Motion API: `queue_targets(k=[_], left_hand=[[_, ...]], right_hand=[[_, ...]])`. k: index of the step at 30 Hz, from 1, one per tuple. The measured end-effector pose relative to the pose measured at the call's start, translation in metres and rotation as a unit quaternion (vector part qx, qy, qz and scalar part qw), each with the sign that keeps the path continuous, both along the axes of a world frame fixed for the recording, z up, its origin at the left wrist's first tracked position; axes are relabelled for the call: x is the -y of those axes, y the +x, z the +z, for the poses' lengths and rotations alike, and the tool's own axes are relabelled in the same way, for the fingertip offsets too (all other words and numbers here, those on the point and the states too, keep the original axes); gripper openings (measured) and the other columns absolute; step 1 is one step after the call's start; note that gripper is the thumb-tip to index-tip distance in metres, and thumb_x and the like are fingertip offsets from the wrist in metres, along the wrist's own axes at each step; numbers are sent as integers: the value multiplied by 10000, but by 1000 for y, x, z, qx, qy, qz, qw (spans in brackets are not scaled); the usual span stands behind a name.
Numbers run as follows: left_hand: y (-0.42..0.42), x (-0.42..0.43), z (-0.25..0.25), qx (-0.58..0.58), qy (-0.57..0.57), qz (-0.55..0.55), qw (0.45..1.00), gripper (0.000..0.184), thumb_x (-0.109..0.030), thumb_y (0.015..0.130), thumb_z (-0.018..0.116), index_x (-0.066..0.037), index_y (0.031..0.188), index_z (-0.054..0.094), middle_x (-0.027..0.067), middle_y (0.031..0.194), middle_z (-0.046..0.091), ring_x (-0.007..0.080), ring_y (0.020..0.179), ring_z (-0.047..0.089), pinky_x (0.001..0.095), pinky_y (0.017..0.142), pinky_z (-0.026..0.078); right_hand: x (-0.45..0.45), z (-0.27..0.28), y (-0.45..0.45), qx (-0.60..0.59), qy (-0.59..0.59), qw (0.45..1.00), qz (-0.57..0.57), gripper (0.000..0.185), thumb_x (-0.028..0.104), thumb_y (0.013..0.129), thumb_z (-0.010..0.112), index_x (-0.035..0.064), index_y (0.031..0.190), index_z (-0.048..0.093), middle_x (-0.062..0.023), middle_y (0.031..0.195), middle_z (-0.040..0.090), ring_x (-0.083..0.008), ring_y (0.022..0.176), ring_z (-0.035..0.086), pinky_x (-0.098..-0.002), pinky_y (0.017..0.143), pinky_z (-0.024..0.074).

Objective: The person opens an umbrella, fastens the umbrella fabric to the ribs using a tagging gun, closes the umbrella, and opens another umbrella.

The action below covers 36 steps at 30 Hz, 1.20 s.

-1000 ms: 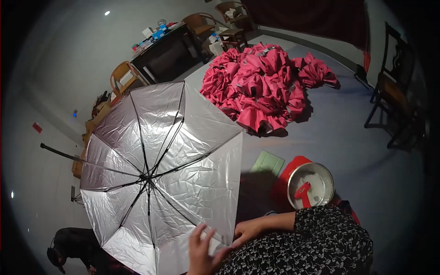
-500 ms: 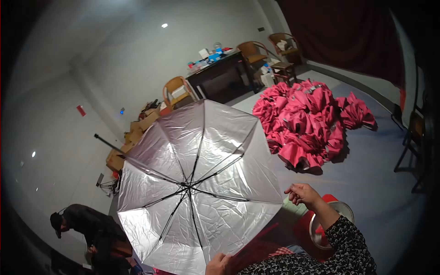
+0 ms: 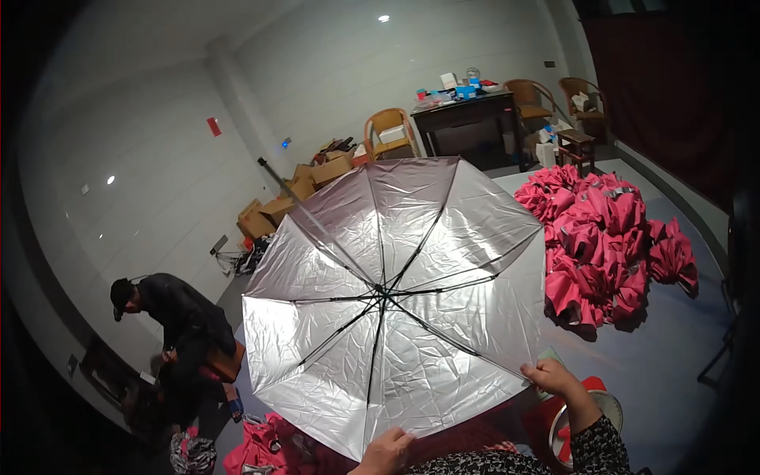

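Note:
An opened umbrella fills the middle, its silver underside and black ribs facing me. Its shaft points up and to the left. At the lower edge of the canopy, my left hand is closed on the rim, with some fingers hidden. My right hand pinches the canopy's rim at a rib end on the lower right.
Pink folded umbrellas lie heaped on the floor at right, and more pink fabric lies at lower left. A person sits at left. Behind are cardboard boxes, a dark table and chairs. A red round container is beside my right arm.
My right hand was apart from the canopy and is now on its rim. The umbrella has turned somewhat, and the whole view has shifted, with the room appearing further right.

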State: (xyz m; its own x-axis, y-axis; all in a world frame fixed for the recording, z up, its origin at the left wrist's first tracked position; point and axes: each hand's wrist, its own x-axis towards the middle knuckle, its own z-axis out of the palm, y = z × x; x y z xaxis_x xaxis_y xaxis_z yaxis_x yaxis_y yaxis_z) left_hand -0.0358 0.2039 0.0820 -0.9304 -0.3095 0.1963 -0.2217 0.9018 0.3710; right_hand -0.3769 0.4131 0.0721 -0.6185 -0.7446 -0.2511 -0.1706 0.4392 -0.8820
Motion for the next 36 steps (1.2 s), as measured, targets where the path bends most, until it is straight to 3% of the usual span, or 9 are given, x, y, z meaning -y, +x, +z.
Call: queue_targets(k=[4,7,10,15,27,32,35,36], left_hand=[[-2,4,3,7,8,-30,999,345,-76,737,654,-44,1076,595,132,925,588,313,822,599,388,736,497],[1,4,0,-22,11,-20,999,303,-79,734,659,-47,1031,606,119,895,588,304,793,601,386,715,499],[14,11,-14,-36,2,-12,999,278,-78,734,663,-48,1006,615,114,887,589,301,785,601,385,707,499],[38,16,-30,-48,-30,23,998,267,-74,737,677,-43,997,627,117,910,594,302,820,597,385,726,496],[37,28,-72,-84,43,19,995,298,-98,769,686,-19,1042,596,162,1035,548,335,955,556,381,828,480],[30,29,-96,-77,39,15,996,308,-104,759,697,-11,1034,593,184,1039,554,342,972,553,401,834,477],[27,27,-108,-61,37,-8,997,352,-71,713,714,-9,1034,584,202,1039,560,358,976,544,435,832,468],[27,30,-116,-59,33,-21,997,376,-57,695,714,-11,1042,576,199,1040,560,364,977,539,442,833,463]], right_hand=[[-4,-13,8,2,65,997,39,502,450,882,569,25,614,585,-28,563,560,-130,482,531,-278,463,414],[-6,-47,3,0,19,1000,25,423,380,877,576,29,641,596,-23,560,551,-128,471,517,-276,455,396],[-7,-39,14,117,-33,992,-44,419,354,860,601,1,634,606,-70,549,584,-149,491,551,-288,472,423],[-6,-45,12,134,-23,988,-66,364,288,874,595,30,618,578,-53,534,569,-131,461,530,-268,444,401],[3,-84,-6,113,-44,985,-120,368,303,888,559,56,614,554,-39,501,536,-121,404,493,-278,381,363],[7,-92,-15,26,-48,989,-135,336,273,873,534,73,603,506,-12,500,470,-120,416,454,-286,396,341],[10,-101,-17,67,-124,974,-177,283,307,914,538,81,744,542,-4,579,485,-102,456,449,-262,412,354],[4,-99,-19,146,-152,961,-177,226,300,923,531,93,835,558,-1,628,504,-100,495,462,-247,448,373]])
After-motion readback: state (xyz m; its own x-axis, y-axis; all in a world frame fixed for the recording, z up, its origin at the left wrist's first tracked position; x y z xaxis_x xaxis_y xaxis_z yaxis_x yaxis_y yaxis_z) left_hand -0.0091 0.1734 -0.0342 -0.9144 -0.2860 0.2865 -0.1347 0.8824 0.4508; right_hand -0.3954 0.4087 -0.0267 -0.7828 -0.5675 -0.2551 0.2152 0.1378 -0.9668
